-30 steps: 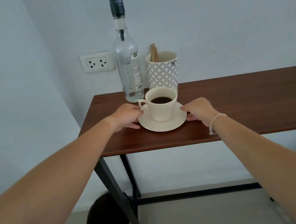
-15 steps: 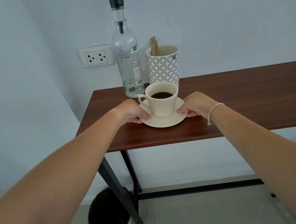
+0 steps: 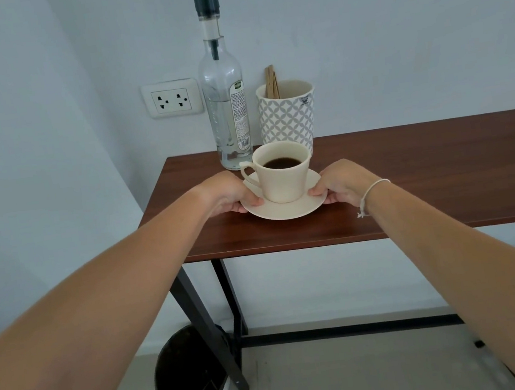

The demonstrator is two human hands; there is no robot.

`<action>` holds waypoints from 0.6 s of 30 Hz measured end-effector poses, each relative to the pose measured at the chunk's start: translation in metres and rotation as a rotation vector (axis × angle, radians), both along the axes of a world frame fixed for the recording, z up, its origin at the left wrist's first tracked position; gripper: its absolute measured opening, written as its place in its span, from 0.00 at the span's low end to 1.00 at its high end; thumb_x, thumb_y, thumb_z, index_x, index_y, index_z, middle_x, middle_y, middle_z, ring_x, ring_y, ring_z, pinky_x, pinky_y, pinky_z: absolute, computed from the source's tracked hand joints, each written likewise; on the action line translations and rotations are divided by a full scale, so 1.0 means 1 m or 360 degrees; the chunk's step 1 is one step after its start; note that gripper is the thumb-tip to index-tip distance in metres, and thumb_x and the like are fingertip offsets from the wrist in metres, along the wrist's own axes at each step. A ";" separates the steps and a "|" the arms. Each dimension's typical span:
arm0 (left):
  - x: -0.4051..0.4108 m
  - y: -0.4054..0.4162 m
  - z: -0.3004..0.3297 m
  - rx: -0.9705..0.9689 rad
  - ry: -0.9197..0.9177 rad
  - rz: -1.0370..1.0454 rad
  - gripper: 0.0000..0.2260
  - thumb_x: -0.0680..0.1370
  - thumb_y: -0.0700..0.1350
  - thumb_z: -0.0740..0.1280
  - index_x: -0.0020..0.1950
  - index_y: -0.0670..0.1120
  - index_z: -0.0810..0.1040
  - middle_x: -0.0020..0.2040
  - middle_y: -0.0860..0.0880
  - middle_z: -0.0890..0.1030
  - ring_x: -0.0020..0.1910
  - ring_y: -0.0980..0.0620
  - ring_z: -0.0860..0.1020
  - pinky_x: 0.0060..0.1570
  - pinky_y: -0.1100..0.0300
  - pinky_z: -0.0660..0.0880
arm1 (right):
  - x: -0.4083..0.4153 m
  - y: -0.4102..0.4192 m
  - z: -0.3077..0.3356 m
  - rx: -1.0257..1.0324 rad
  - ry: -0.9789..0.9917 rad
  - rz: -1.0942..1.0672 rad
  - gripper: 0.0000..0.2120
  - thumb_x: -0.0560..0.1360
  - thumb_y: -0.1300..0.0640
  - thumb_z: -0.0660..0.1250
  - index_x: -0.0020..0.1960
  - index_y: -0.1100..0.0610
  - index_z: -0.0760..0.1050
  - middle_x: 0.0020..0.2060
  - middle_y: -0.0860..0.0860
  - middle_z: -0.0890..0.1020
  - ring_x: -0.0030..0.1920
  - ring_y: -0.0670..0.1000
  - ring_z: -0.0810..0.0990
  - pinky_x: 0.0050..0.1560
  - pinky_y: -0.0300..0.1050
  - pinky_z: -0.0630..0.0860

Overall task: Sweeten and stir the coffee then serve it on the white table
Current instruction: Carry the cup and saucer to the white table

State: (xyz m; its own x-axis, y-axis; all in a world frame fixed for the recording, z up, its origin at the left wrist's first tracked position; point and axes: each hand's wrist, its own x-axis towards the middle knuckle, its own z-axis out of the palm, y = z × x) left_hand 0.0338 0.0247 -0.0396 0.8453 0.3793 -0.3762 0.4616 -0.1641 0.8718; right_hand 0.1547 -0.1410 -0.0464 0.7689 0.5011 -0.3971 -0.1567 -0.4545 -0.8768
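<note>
A cream cup [image 3: 283,181] of black coffee stands on a cream saucer [image 3: 284,209], its handle pointing left. My left hand [image 3: 228,193] grips the saucer's left rim, thumb on top. My right hand [image 3: 345,185] grips the right rim the same way. The saucer sits just above the brown wooden table [image 3: 426,172], a thin shadow under it. Behind the cup stands a clear syrup bottle [image 3: 227,107] with a dark pump top. To its right is a patterned holder [image 3: 286,115] with wooden stir sticks [image 3: 271,83]. No white table is in view.
The brown table stands against a pale wall, in a corner on the left. A white double socket [image 3: 172,99] is on the wall beside the bottle. A black bin [image 3: 188,372] stands on the floor by the table's black leg [image 3: 208,325].
Both hands went from resting beside the saucer to gripping its rims. The cup and saucer have come up slightly off the table.
</note>
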 end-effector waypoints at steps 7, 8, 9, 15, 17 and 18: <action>-0.022 -0.001 -0.002 -0.0020 -0.0022 0.0066 0.12 0.70 0.28 0.68 0.50 0.39 0.79 0.49 0.44 0.81 0.54 0.45 0.76 0.60 0.52 0.72 | -0.018 0.001 0.004 0.0056 0.0054 0.0050 0.21 0.70 0.74 0.66 0.62 0.70 0.70 0.57 0.63 0.78 0.51 0.57 0.78 0.41 0.44 0.78; -0.027 -0.001 -0.001 -0.0019 -0.0028 0.0076 0.11 0.70 0.28 0.68 0.50 0.39 0.79 0.49 0.45 0.81 0.54 0.45 0.76 0.59 0.53 0.73 | -0.022 0.002 0.005 0.0069 0.0060 0.0068 0.21 0.70 0.75 0.66 0.62 0.70 0.70 0.55 0.63 0.78 0.50 0.57 0.77 0.38 0.43 0.77; -0.033 -0.001 -0.001 -0.0019 -0.0038 0.0088 0.11 0.70 0.28 0.68 0.49 0.39 0.80 0.49 0.45 0.81 0.54 0.46 0.76 0.58 0.53 0.73 | -0.026 0.003 0.006 0.0084 0.0062 0.0086 0.20 0.71 0.75 0.65 0.62 0.71 0.70 0.55 0.63 0.77 0.50 0.57 0.77 0.38 0.43 0.77; -0.079 0.008 0.006 -0.0014 -0.0093 0.0214 0.12 0.71 0.30 0.68 0.52 0.39 0.79 0.53 0.45 0.81 0.57 0.46 0.77 0.58 0.54 0.74 | -0.059 0.018 0.015 0.0176 0.0038 0.0230 0.19 0.71 0.75 0.64 0.61 0.72 0.70 0.61 0.66 0.76 0.56 0.60 0.78 0.49 0.47 0.77; -0.100 0.013 0.008 -0.0042 -0.0107 0.0276 0.13 0.70 0.30 0.69 0.54 0.39 0.79 0.57 0.44 0.80 0.58 0.46 0.77 0.59 0.54 0.75 | -0.075 0.026 0.017 0.0185 0.0019 0.0283 0.18 0.71 0.75 0.65 0.61 0.73 0.70 0.60 0.66 0.77 0.56 0.60 0.78 0.44 0.45 0.78; -0.112 0.015 0.010 -0.0054 -0.0113 0.0309 0.14 0.70 0.30 0.69 0.54 0.39 0.79 0.58 0.44 0.80 0.59 0.45 0.77 0.58 0.54 0.75 | -0.084 0.031 0.018 0.0183 0.0006 0.0313 0.19 0.70 0.75 0.65 0.60 0.73 0.70 0.58 0.66 0.77 0.55 0.60 0.78 0.42 0.44 0.77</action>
State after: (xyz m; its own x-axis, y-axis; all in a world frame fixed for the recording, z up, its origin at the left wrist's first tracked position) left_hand -0.0786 0.0401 -0.0299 0.7825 0.5259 -0.3333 0.4187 -0.0483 0.9068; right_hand 0.0703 -0.1099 -0.0288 0.6507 0.6832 -0.3314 -0.0783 -0.3738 -0.9242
